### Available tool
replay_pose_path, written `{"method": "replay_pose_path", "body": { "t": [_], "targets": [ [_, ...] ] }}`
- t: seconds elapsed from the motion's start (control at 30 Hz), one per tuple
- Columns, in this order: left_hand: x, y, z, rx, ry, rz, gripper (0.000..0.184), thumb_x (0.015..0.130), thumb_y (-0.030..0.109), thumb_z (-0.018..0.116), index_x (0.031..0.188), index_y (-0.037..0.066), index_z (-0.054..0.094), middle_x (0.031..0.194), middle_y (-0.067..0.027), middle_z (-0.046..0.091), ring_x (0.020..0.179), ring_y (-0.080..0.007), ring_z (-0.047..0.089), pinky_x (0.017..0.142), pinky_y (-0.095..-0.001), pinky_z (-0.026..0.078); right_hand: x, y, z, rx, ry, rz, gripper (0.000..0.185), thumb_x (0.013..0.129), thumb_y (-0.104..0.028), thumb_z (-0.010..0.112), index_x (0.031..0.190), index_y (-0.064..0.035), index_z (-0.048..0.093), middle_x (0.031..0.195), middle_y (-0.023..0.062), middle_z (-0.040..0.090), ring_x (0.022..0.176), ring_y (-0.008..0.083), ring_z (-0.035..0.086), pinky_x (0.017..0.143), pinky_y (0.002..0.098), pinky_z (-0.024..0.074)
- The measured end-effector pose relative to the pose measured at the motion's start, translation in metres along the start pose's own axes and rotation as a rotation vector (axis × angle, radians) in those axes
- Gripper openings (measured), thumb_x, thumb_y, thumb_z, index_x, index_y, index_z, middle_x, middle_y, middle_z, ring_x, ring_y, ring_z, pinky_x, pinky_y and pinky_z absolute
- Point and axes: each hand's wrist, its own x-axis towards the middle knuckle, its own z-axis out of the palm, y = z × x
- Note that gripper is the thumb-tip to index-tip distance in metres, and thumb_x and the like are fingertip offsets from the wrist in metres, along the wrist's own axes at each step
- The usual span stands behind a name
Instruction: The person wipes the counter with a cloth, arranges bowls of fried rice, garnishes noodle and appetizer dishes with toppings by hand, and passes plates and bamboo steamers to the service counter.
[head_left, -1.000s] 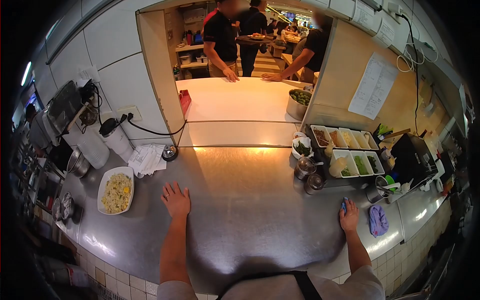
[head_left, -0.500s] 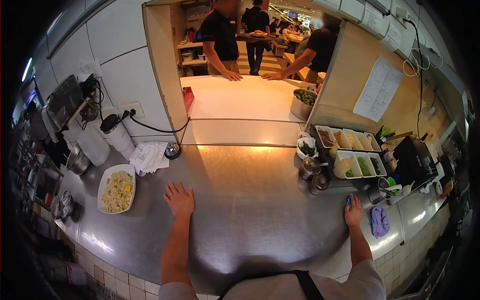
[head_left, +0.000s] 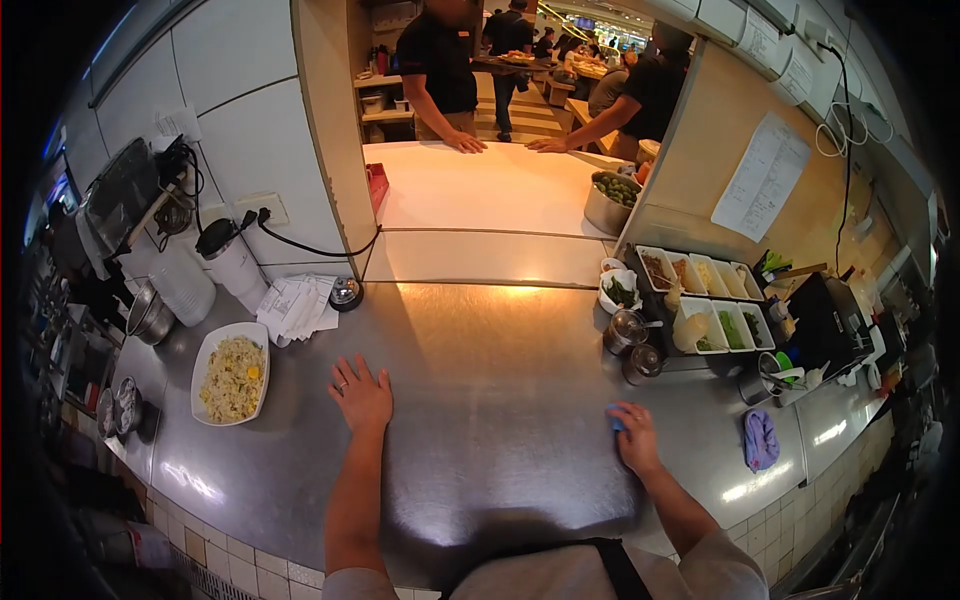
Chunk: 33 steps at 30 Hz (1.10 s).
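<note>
My left hand [head_left: 362, 397] lies flat, fingers spread, on the counter [head_left: 480, 400]; my right hand [head_left: 638, 440] closes over a blue cloth [head_left: 615, 418] there. Rice [head_left: 232, 372] fills the white bowl [head_left: 197, 378]; the metal pot [head_left: 606, 214] holds green pieces [head_left: 614, 188].

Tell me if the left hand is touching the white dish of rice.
Apart. The head view shows it: a strip of bare steel counter lies between the left hand and the white dish.
</note>
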Motion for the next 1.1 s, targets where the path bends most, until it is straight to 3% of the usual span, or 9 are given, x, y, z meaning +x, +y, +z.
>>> {"method": "replay_pose_path", "body": {
  "t": [0.2, 0.33, 0.4, 0.57, 0.7, 0.77, 0.87, 1.0, 1.1],
  "targets": [
    [0.0, 0.0, -0.003, -0.01, -0.02, -0.005, 0.059, 0.094, 0.042, 0.036, 0.141, 0.007, 0.028, 0.147, -0.0203, 0.021, 0.138, -0.0343, 0.015, 0.11, -0.0518, 0.012, 0.115, -0.056, 0.006, 0.526, 0.037, 0.052, 0.049, 0.074, 0.009, 0.045, 0.121, -0.0057, 0.053, 0.106, 0.0148, 0.062, 0.093, 0.0252, 0.062, 0.081, 0.0334, 0.049],
    [0.001, -0.001, -0.002, -0.027, -0.023, -0.004, 0.06, 0.094, 0.042, 0.036, 0.141, 0.007, 0.028, 0.147, -0.02, 0.02, 0.138, -0.0339, 0.015, 0.11, -0.0517, 0.012, 0.243, -0.083, -0.05, 1.062, 0.053, 0.214, 0.075, 0.077, 0.005, 0.043, 0.145, -0.0171, 0.02, 0.095, 0.0139, 0.063, 0.079, 0.0204, 0.064, 0.062, 0.0309, 0.0525],
    [0.002, -0.002, 0.001, -0.033, -0.011, -0.003, 0.06, 0.094, 0.042, 0.036, 0.141, 0.007, 0.028, 0.147, -0.02, 0.021, 0.138, -0.0338, 0.016, 0.11, -0.0517, 0.012, 0.292, -0.103, -0.097, 1.131, -0.014, 0.385, 0.076, 0.076, 0.003, 0.043, 0.146, -0.0161, 0.018, 0.086, 0.0141, 0.062, 0.066, 0.0213, 0.063, 0.049, 0.0324, 0.0506],
    [0.001, -0.002, -0.002, -0.05, 0.0, 0.004, 0.06, 0.093, 0.042, 0.038, 0.141, 0.006, 0.029, 0.147, -0.0201, 0.021, 0.137, -0.0342, 0.016, 0.11, -0.0517, 0.012, 0.341, -0.122, -0.135, 1.306, 0.112, 0.192, 0.074, 0.075, 0.004, 0.041, 0.145, -0.0097, 0.02, 0.083, 0.0161, 0.061, 0.058, 0.0221, 0.061, 0.043, 0.0323, 0.049],
    [0.001, -0.003, 0.0, -0.05, 0.017, 0.002, 0.06, 0.093, 0.042, 0.038, 0.14, 0.006, 0.03, 0.147, -0.0201, 0.022, 0.138, -0.0344, 0.016, 0.11, -0.0515, 0.012, 0.268, -0.126, -0.117, 0.659, -0.085, 0.017, 0.053, 0.072, 0.005, 0.039, 0.122, -0.0063, 0.054, 0.104, 0.0093, 0.063, 0.087, 0.0185, 0.062, 0.079, 0.0292, 0.0508],
    [0.003, -0.002, 0.001, -0.06, 0.012, 0.001, 0.06, 0.093, 0.042, 0.038, 0.141, 0.007, 0.03, 0.147, -0.02, 0.021, 0.138, -0.0343, 0.015, 0.11, -0.0514, 0.012, 0.205, -0.129, -0.105, 0.252, -0.06, -0.142, 0.04, 0.073, 0.007, 0.043, 0.106, -0.0056, 0.062, 0.097, 0.0109, 0.065, 0.088, 0.0214, 0.063, 0.079, 0.0335, 0.0491],
    [0.001, -0.005, 0.001, -0.046, -0.008, -0.009, 0.06, 0.093, 0.042, 0.037, 0.141, 0.007, 0.029, 0.147, -0.0198, 0.021, 0.138, -0.034, 0.015, 0.11, -0.0512, 0.011, 0.123, -0.111, -0.1, -0.007, 0.026, -0.22, 0.041, 0.069, 0.006, 0.053, 0.106, -0.0086, 0.062, 0.108, 0.0127, 0.061, 0.096, 0.0327, 0.06, 0.081, 0.0376, 0.0495],
    [0.001, -0.001, -0.004, -0.037, -0.033, -0.012, 0.06, 0.093, 0.043, 0.037, 0.141, 0.007, 0.028, 0.148, -0.0195, 0.019, 0.138, -0.0335, 0.014, 0.11, -0.0513, 0.011, 0.029, -0.06, -0.101, -0.268, 0.064, 0.024, 0.038, 0.073, 0.001, 0.058, 0.11, -0.0078, 0.06, 0.121, 0.011, 0.054, 0.101, 0.0322, 0.058, 0.078, 0.0399, 0.0503],
    [0.0, -0.001, -0.004, -0.034, -0.023, -0.01, 0.06, 0.093, 0.043, 0.036, 0.141, 0.008, 0.028, 0.148, -0.0193, 0.02, 0.138, -0.0331, 0.015, 0.11, -0.0512, 0.011, -0.039, -0.011, -0.073, -0.29, -0.061, 0.107, 0.042, 0.081, -0.011, 0.057, 0.123, -0.0091, 0.052, 0.133, 0.0118, 0.045, 0.117, 0.033, 0.047, 0.092, 0.0444, 0.0415]
  ]
}}
